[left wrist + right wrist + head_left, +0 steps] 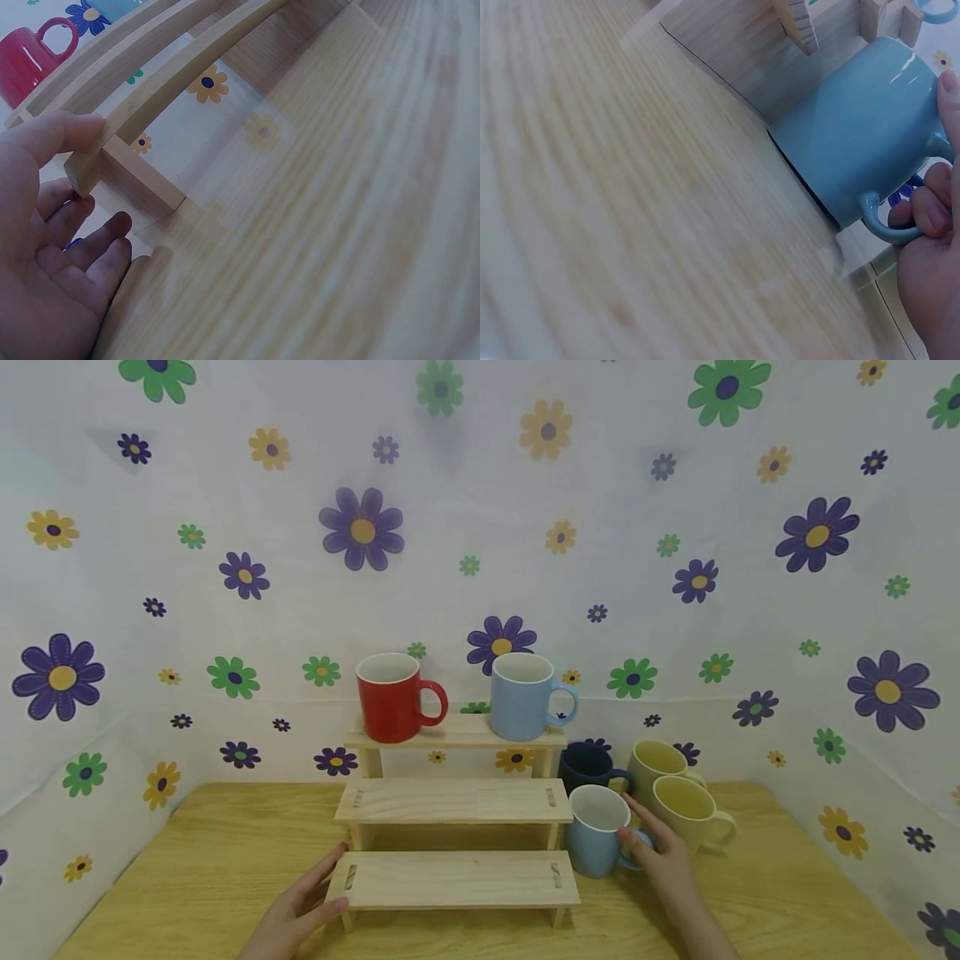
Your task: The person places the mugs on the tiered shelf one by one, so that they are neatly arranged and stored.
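My right hand (663, 856) grips the handle of a light blue mug (596, 832) that stands upright beside the right end of a three-tier wooden shelf (453, 878). In the right wrist view, curled fingers (932, 202) pass through that mug's handle, and its base is at the tabletop. At the shelf's left end, my left hand (296, 906) holds the lowest board by its end. The left wrist view shows the thumb (71, 131) on the board's edge and the other fingers curled below. A red mug (392, 700) and another light blue mug (522, 697) sit upright on the top tier.
Behind the held mug stands a dark blue mug (587, 766). Two yellow mugs, a rear one (647, 768) and a front one (678, 810), are close to the right hand. A flower-patterned cloth (465, 468) surrounds the wooden table (187, 860) at the back and sides.
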`<state>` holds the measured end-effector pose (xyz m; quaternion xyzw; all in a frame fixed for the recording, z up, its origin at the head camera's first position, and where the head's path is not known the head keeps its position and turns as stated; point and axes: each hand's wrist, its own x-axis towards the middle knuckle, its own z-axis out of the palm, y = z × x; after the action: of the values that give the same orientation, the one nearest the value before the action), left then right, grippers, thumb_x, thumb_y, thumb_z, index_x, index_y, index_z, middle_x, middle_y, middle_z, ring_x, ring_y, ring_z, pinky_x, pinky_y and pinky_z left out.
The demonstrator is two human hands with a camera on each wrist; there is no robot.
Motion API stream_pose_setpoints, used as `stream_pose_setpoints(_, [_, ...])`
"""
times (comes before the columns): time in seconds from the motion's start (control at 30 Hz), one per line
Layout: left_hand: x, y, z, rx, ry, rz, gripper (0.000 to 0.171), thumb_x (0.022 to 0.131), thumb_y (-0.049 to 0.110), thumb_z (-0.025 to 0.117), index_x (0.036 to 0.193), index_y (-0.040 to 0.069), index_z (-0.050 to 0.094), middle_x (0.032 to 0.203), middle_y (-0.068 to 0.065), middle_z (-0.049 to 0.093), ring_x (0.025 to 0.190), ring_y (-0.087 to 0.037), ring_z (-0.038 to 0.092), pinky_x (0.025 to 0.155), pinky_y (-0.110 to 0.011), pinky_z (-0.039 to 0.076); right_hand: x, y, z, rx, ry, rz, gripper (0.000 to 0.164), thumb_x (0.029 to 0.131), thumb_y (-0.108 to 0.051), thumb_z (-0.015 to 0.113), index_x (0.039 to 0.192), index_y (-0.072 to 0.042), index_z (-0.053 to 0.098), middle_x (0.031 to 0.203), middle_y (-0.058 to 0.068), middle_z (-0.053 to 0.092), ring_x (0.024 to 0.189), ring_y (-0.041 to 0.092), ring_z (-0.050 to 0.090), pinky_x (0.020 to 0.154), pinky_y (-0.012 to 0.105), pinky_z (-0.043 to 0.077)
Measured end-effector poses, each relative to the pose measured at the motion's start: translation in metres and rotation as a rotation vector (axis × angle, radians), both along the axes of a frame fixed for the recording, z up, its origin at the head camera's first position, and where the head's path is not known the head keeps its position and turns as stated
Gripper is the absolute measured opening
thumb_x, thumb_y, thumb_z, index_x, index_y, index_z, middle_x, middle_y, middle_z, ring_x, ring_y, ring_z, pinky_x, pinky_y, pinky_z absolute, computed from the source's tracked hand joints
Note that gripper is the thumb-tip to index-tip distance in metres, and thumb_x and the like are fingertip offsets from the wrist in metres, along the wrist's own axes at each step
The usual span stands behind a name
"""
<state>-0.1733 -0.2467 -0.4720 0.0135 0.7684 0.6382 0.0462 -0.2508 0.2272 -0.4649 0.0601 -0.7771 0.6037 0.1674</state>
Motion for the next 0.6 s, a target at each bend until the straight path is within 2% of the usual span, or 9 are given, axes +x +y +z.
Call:
stream_pose_setpoints(0.13, [-0.0007, -0.0001, -0.0006, 0.002, -0.002, -0.004, 0.073, 0.091, 0.026, 0.066, 0.151, 0.010, 0.029, 0.156, -0.009, 0.021, 0.135, -0.044, 0.030, 0.102, -0.046, 0.040, 0.0009, 0.0010, 0.0018, -0.061, -0.078, -0.016, 0.048, 0.091, -0.017, 0.066, 0.137, -0.007, 0.053, 0.113, -0.031, 0.055, 0.103, -0.007, 0.051, 0.077, 0.014, 0.049])
stream_pose_setpoints(0.23, [-0.0013, -0.0001, -0.0010, 0.007, -0.007, 0.001, 0.072, 0.091, 0.026, 0.066, 0.151, 0.010, 0.029, 0.156, -0.009, 0.021, 0.135, -0.044, 0.030, 0.102, -0.046, 0.040, 0.0016, 0.0014, 0.0034, -0.114, -0.113, -0.026, 0.049, 0.090, -0.017, 0.068, 0.136, -0.007, 0.053, 0.112, -0.031, 0.056, 0.102, -0.007, 0.050, 0.076, 0.015, 0.049])
stream_pose_setpoints(0.37, [-0.0015, -0.0003, -0.0013, 0.008, -0.024, 0.009, 0.072, 0.091, 0.028, 0.066, 0.151, 0.011, 0.030, 0.155, -0.010, 0.023, 0.135, -0.043, 0.031, 0.103, -0.048, 0.040, 0.0026, 0.0017, 0.0044, -0.190, -0.108, -0.016, 0.047, 0.089, -0.011, 0.068, 0.134, -0.006, 0.056, 0.113, -0.028, 0.060, 0.103, -0.004, 0.051, 0.076, 0.015, 0.049])
stream_pose_setpoints(0.6, [-0.0016, -0.0005, -0.0004, -0.017, -0.043, 0.017, 0.073, 0.091, 0.030, 0.066, 0.151, 0.012, 0.030, 0.155, -0.012, 0.023, 0.134, -0.043, 0.032, 0.104, -0.050, 0.037, 0.0019, 0.0009, 0.0067, -0.250, -0.067, 0.018, 0.042, 0.088, -0.008, 0.069, 0.129, -0.006, 0.060, 0.120, -0.020, 0.062, 0.110, -0.008, 0.050, 0.081, 0.014, 0.048])
